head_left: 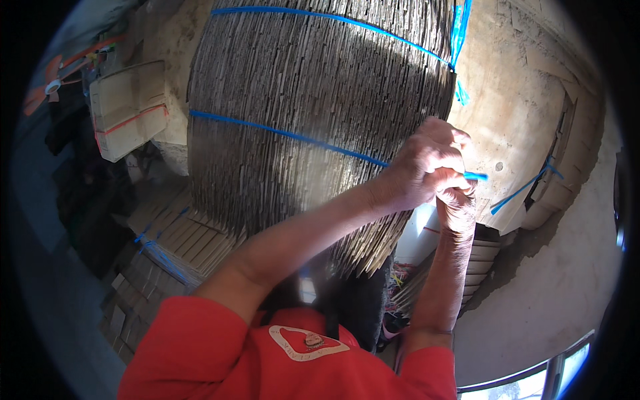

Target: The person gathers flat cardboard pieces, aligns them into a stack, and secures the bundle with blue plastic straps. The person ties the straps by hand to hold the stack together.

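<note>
A large stack of thin grey-brown cardboard sheets (267,173) stands in front of me, edges showing. One blue strap (287,134) runs across its nearer part and leads under my hands at the right edge. My left hand (423,163) is closed around this strap, its arm reaching across the stack's near end. Pressed against it just below, my right hand (457,200) is also closed on the strap, and a short blue end sticks out to the right. The fingers overlap, so the strap between them is hidden. A second blue strap (333,20) circles the stack farther away.
Under the stack lies a worn wooden board (513,133), with a loose blue strap piece (523,190) at its right. A pale bundle with red string (130,107) sits at the left. Tied cardboard bundles (193,243) lie low at the left. A wall curves along the right.
</note>
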Demonstrator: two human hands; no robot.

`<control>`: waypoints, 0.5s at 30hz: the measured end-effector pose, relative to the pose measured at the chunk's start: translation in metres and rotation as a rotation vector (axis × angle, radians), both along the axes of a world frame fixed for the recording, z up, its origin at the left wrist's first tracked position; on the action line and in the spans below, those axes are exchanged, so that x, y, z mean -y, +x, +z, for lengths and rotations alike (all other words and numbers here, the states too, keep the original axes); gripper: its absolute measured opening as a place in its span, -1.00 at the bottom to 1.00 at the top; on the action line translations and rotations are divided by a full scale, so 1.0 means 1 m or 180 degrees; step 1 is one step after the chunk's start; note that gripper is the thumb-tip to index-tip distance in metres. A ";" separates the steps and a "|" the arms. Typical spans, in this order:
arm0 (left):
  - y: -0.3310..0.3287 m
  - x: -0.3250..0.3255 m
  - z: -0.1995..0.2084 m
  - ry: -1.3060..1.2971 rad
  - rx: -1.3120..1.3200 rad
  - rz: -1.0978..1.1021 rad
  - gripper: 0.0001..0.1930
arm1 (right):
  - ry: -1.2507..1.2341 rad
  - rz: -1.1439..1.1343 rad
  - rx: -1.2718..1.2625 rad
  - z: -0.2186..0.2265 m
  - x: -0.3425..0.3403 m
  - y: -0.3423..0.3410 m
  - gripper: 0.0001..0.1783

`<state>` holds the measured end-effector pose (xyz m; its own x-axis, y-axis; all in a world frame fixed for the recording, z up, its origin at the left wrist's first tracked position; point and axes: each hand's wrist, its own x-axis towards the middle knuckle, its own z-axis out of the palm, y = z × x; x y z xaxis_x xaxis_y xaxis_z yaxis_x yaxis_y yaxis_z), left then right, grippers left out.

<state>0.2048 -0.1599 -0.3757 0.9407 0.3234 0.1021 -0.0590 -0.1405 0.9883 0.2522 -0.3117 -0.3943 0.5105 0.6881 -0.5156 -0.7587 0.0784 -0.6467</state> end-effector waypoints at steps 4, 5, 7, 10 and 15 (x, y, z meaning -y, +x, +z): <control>-0.019 -0.025 0.015 -0.0638 -0.1137 0.0438 -0.84 | -0.0120 0.0604 0.0459 0.016 -0.008 0.016 -0.86; -0.027 -0.041 0.018 -0.0681 -0.1407 0.0032 -0.81 | -0.0126 0.0598 0.0423 0.016 -0.007 0.017 -0.87; -0.035 -0.067 0.022 -0.0881 -0.2020 -0.0576 -0.77 | -0.0212 0.0665 0.0622 0.022 -0.012 0.016 -0.82; -0.024 -0.077 0.030 -0.1211 -0.2472 -0.0819 -0.79 | -0.0442 0.0766 0.1617 0.027 -0.018 0.006 -0.77; 0.000 -0.080 0.026 -0.1942 -0.2830 -0.1611 -0.75 | -0.0969 -0.0093 0.4353 0.008 -0.027 -0.020 -0.66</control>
<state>0.2048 -0.0799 -0.3498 0.6387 -0.3361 -0.6922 0.7672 0.2090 0.6064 0.2319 -0.2848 -0.3864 0.7357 0.6212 0.2701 0.4773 -0.1924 -0.8574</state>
